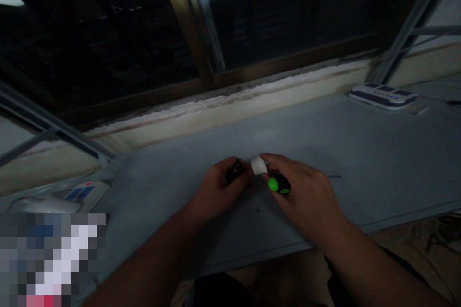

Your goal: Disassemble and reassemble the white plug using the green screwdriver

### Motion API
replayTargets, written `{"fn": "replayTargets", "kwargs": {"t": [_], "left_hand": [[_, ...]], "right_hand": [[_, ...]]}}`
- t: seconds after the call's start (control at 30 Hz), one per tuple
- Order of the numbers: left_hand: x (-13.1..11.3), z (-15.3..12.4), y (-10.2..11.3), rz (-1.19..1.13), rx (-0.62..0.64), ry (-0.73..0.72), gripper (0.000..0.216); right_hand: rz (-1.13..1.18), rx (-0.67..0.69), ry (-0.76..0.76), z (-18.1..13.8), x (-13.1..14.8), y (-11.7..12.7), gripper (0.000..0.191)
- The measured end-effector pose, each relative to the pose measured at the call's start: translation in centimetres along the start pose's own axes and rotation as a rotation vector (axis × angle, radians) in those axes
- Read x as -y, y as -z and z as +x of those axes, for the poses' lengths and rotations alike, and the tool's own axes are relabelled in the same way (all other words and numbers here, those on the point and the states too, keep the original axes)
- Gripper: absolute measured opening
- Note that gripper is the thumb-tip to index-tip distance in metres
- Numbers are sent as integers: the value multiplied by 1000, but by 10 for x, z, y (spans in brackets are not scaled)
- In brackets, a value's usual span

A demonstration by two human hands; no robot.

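Observation:
My left hand (224, 183) is closed around a small black part (235, 170) with shiny spots; its exact kind cannot be made out. Between the thumb and fingertips of my right hand (306, 192) is a small white piece (259, 166), close beside the left fingertips. A screwdriver (279, 185) with a green and black handle lies across the right palm, its thin shaft emerging past the far side of the hand. Below both hands, a tiny dark bit, perhaps a screw (257, 210), rests on the grey table (173, 187).
A power strip (383, 96) stands at the back right, and another socket block (88, 192) with a white plug sits at the left. Behind the table run a ledge (216, 110) and a dark window. Metal struts rise on both sides. The lower left corner is pixelated.

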State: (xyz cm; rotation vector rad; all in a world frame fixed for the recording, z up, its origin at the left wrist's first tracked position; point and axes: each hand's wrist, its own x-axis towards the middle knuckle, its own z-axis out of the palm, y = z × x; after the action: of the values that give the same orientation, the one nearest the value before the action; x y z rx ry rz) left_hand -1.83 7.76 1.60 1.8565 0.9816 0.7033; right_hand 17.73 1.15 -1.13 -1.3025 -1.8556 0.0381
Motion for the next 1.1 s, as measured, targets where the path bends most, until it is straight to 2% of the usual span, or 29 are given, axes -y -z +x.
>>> {"fn": "replayTargets", "kwargs": {"t": [0.17,0.33,0.67,1.1], "left_hand": [[4,2,0,-158,46,31,21],[7,2,0,-198,34,39,23],[0,-5,-2,-18,-122,-81,13],[1,-5,1,281,-167,-234,6]], "right_hand": [[6,1,30,0,0,1,52],[25,13,39,0,-1,1,47],[37,-60,25,1,0,2,43],[60,-45,23,0,1,1,41]]}}
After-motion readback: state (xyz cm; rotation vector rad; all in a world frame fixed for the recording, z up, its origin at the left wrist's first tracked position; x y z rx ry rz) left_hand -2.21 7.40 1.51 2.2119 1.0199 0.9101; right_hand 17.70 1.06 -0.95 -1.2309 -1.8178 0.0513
